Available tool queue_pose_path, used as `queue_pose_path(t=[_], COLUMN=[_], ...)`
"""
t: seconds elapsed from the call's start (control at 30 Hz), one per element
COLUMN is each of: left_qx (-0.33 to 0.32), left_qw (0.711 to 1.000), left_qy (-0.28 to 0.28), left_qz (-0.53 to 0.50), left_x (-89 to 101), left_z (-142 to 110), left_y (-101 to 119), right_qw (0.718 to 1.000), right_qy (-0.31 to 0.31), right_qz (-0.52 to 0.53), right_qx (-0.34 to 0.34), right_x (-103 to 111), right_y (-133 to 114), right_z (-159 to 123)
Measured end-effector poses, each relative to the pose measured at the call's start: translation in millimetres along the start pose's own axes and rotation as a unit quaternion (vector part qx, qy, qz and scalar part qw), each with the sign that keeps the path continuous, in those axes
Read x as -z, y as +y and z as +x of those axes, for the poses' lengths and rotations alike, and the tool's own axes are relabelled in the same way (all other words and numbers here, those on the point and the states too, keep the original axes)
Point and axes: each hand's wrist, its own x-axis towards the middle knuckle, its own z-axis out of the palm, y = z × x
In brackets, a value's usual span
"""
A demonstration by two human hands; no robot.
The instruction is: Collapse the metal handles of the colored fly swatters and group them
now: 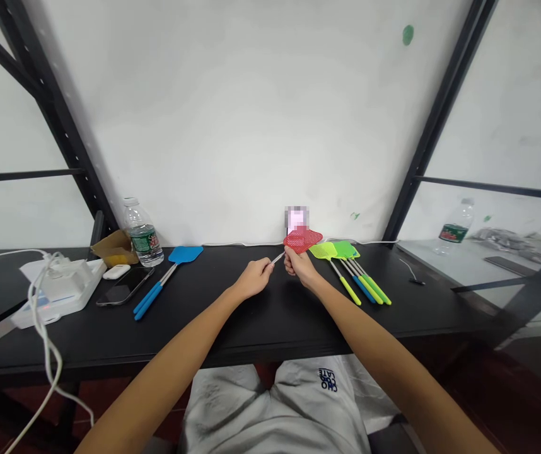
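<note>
A fly swatter with a red mesh head (302, 239) is held between my two hands above the black table. My left hand (255, 277) is closed around its handle end, and a short piece of silver rod shows between the hands. Just below the red head, my right hand (299, 265) pinches the rod's upper part. To the right lie several yellow-green and green fly swatters (345, 250), their handles pointing toward me. Blue fly swatters (186, 254) lie together on the left. The red swatter's handle is hidden in my left hand.
Along the left stand a water bottle (145, 236), a cardboard box (116, 247), a phone (125, 287), a white earbud case (116, 272) and a white power strip (69, 287) with cables. A blurred upright screen (297, 217) leans against the wall. Another bottle (457, 226) stands right, beyond the black frame.
</note>
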Motion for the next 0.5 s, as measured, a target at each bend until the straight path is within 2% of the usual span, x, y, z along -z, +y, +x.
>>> queue_pose_path(t=[0.5], left_qx=[-0.026], left_qw=[0.999], left_qy=[-0.011], left_qz=[0.031], left_x=[1.2], left_z=[5.8], left_y=[-3.8], right_qw=[0.999], right_qy=[0.036], right_qz=[-0.034], right_qx=[0.008], right_x=[2.7], right_y=[2.2], right_z=[5.5])
